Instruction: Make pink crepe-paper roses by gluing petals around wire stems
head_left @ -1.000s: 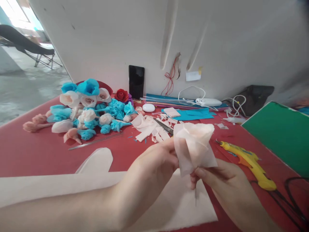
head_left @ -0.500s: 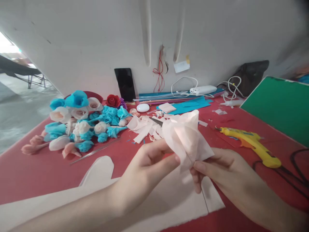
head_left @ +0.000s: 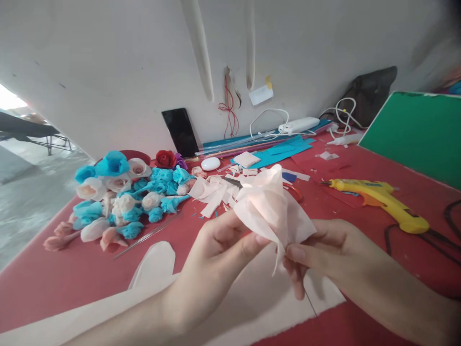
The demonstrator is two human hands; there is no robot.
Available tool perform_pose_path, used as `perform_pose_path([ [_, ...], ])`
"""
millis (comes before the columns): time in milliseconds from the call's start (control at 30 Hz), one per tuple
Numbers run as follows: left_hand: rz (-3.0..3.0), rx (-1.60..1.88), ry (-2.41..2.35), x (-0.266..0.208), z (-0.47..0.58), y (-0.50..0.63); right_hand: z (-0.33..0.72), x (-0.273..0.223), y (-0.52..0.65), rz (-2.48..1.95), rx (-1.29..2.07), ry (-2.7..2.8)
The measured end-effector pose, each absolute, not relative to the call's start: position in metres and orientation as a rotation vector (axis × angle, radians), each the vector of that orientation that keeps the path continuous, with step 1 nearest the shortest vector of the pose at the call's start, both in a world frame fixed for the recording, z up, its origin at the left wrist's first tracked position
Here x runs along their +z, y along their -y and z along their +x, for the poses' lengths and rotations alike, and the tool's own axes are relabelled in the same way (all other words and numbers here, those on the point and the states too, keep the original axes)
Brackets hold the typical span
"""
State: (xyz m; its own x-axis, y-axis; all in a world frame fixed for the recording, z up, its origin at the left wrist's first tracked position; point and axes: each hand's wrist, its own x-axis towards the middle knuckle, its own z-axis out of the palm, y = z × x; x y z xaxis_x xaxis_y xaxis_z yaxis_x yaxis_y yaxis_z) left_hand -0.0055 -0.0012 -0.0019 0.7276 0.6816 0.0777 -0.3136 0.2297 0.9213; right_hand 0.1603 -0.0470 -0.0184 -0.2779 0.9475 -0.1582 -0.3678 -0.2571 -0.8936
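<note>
A pale pink paper flower (head_left: 272,204) with loosely wrapped petals is held upright between my two hands. My left hand (head_left: 225,250) pinches a petal at its lower left, thumb in front. With thumb and fingers my right hand (head_left: 320,250) grips the flower's base, where the petals gather. A thin wire stem (head_left: 310,302) slants down below the right fingers. Under my hands lies a large pale paper sheet (head_left: 248,307). Rounded petal cutouts (head_left: 154,262) rest at its left.
Blue, white and pink paper flowers (head_left: 162,180) crowd the left of the red table (head_left: 389,288). Paper scraps (head_left: 212,192) and red-handled scissors (head_left: 293,191) lie behind the flower. A yellow glue gun (head_left: 382,199) with a black cord lies right; a phone (head_left: 180,131) leans on the wall.
The flower has turned slightly in my fingers, and its outer petal now wraps lower across the front. The camera view has tilted a little, and the scissors' handle has come into sight.
</note>
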Motion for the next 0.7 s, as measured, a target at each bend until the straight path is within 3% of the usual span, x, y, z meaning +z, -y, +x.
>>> perform_pose_path([
  [700, 1.099, 0.778, -0.445, -0.0080, -0.0043, -0.0009, 0.1610, -0.0173, 0.0479, -1.097, 1.621, 1.154],
])
